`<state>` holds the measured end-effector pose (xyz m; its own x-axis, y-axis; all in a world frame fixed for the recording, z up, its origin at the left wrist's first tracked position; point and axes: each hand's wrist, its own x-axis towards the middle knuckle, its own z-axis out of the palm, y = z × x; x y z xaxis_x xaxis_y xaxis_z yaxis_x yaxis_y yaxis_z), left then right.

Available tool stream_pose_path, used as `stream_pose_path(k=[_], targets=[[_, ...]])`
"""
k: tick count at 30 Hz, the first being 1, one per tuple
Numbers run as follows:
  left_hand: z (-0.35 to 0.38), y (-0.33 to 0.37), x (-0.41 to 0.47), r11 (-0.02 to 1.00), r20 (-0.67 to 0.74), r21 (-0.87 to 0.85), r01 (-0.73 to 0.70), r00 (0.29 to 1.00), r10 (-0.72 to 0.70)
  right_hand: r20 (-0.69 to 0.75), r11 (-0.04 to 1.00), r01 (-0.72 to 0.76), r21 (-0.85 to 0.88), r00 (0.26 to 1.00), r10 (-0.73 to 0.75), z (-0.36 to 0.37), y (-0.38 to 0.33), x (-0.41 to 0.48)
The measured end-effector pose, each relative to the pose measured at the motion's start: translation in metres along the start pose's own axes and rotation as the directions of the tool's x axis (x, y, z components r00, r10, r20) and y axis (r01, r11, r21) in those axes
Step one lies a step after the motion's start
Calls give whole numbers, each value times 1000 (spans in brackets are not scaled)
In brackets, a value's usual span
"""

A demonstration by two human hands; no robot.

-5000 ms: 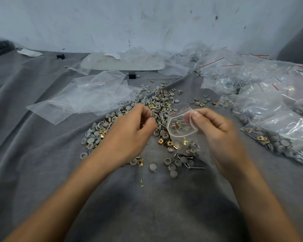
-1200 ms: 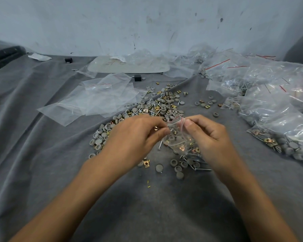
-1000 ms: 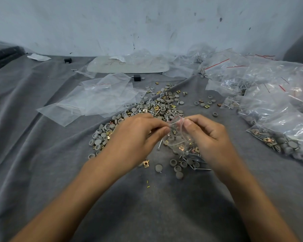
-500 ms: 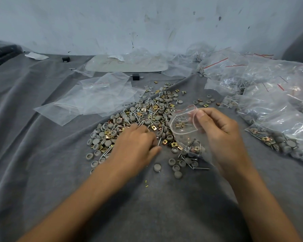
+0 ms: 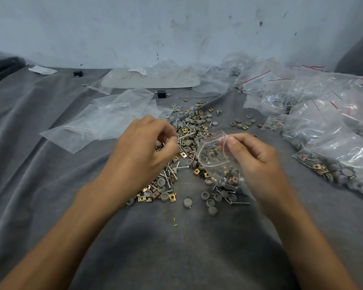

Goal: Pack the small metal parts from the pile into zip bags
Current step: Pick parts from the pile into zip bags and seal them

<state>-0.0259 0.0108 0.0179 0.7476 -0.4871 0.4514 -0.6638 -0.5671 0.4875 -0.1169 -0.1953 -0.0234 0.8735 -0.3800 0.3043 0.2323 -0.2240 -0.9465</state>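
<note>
Lifted since half a second ago: left hand (image 5: 147, 151), then palm-down on the pile, now raised over it, fingers curled, fingertips pinching one thin silver screw (image 5: 184, 136)

Right hand (image 5: 254, 162): thumb and forefinger clamped on the lip of one small clear zip bag with a red seal strip (image 5: 213, 162); mouth gaping toward the left hand, screws, caps and clips in its bottom

Pile of grey round caps, brass square clips and silver screws (image 5: 194, 126): one, pieces too many to count, on wrinkled grey cloth (image 5: 176, 248), between and beyond the hands

Empty clear zip bags (image 5: 113, 120): overlapping stack left of the pile, number unclear

Filled clear bags (image 5: 327, 130): heap at right, cut off by the frame edge

Small black blocks (image 5: 161, 94): two, far side

Bare cloth between the forearms and at far left

Left palm's contents hidden; pile partly covered by that hand; both forearms cut off below
</note>
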Motion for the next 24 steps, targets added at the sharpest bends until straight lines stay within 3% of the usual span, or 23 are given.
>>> stream_pose_path(k=[5, 9, 12, 15, 18, 21, 24], targets=[[12, 17, -8, 994, 134, 6, -107, 985, 105, 43, 999, 40, -20, 998, -39, 1, -2, -2], [16, 9, -7, 996, 102, -57, -75, 991, 80, 79, 995, 98, 36, 992, -101, -2, -4, -2], [16, 2, -5, 982, 115, -185, -30, 992, 52, 115, 980, 98, 174, 986, -119, -4, -6, -3], [17, 6, -3, 896, 207, -443, 31, 976, 69, 165, 967, 80, 240, 979, -122, -3, -8, -1], [18, 13, -3, 760, 205, -646, 67, 975, 88, 204, 933, 4, 359, 976, -83, -3, -10, -2], [15, 17, -4, 695, 162, -717, 52, 982, 94, 208, 892, -73, 447, 978, -24, -3, -14, -2], [8, 23, -4, 709, 85, -705, -10, 991, 98, 166, 905, -108, 413, 985, 42, -3, -16, -1]])
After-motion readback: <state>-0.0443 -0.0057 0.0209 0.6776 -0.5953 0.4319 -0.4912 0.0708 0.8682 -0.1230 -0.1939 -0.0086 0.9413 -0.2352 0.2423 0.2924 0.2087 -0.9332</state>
